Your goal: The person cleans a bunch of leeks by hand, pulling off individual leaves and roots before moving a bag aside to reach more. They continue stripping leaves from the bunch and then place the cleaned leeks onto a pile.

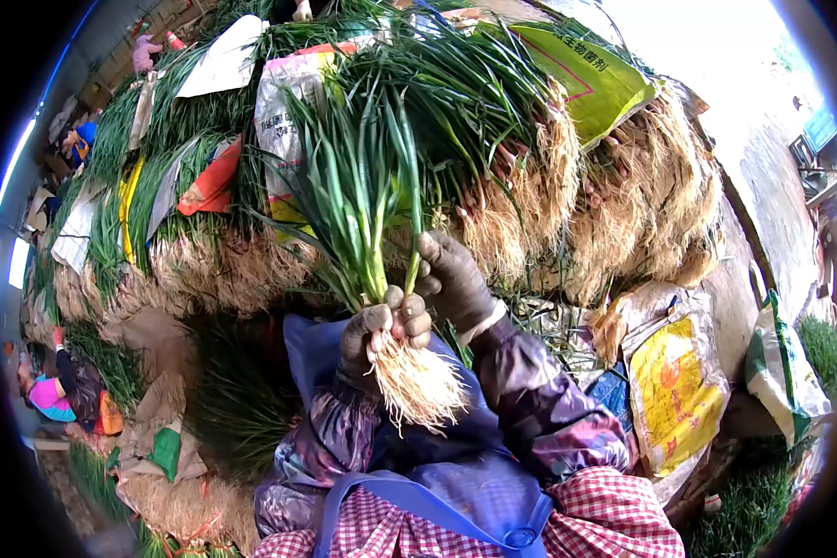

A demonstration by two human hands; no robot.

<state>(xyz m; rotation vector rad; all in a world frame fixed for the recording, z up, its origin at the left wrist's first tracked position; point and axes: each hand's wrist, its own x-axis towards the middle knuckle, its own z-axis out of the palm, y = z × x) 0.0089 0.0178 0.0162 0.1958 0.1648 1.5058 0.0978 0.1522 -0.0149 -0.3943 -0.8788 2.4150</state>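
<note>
My left hand (381, 337), in a dirty glove, is wrapped round a small bunch of green garlic (374, 237) just above its pale roots (418, 379). The leaves stand up and away from me, and the roots hang over my blue apron (456, 479). Beside it, my gloved right hand (458, 286) pinches one garlic stalk (412, 200) low on its stem, at the right side of the bunch. Behind both hands lies a large pile of green garlic (474, 98), its roots (558, 177) facing my way.
Printed sacks (288, 116) and a green-yellow sack (591, 79) lie on the pile. At right are a yellow-and-white sack (679, 395) and a green-and-white sack (779, 372). Another person (56, 391) is at far left, near more garlic rows.
</note>
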